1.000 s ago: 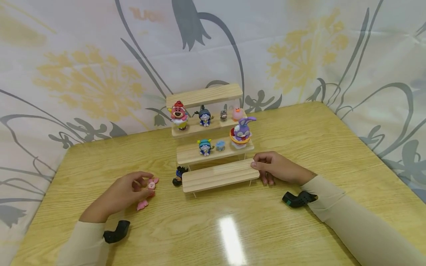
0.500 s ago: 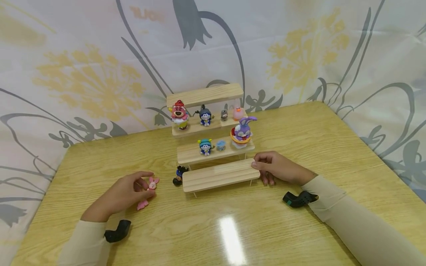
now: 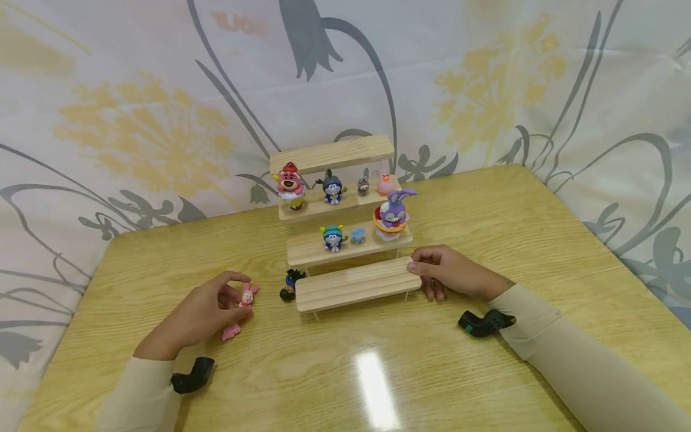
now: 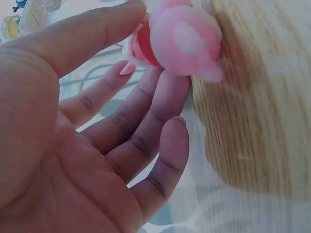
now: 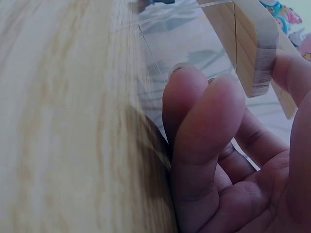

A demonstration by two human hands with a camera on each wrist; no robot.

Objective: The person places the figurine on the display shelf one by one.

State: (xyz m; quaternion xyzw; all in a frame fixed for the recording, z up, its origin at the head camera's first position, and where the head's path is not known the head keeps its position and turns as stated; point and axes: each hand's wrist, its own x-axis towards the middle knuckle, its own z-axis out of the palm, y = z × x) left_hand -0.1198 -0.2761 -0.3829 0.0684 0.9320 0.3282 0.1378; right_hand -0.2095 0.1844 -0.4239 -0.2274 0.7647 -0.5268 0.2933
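At the left of the table my left hand (image 3: 202, 315) holds a small pink piglet figurine (image 3: 247, 296) between thumb and fingers. In the left wrist view the figurine's round pink head (image 4: 187, 41) and red clothing show near the thumb tip, above the wood surface. A second pink piece (image 3: 231, 331) peeks out below the hand; its link to the figurine is unclear. My right hand (image 3: 450, 273) grips the right end of the lowest board of a tiered wooden display shelf (image 3: 358, 285). The right wrist view has the thumb on the board's rounded end (image 5: 265, 58), other fingers curled below.
Several figurines stand on the middle tiers, among them a strawberry-hatted bear (image 3: 290, 186) and a purple rabbit (image 3: 392, 216). A dark-haired figurine (image 3: 291, 285) lies beside the shelf's left end. A floral cloth (image 3: 162, 108) hangs behind the wooden table (image 3: 486, 384).
My left hand has shifted very slightly forward, and the piglet figurine in it has turned a little. The right hand and shelf have stayed in place.
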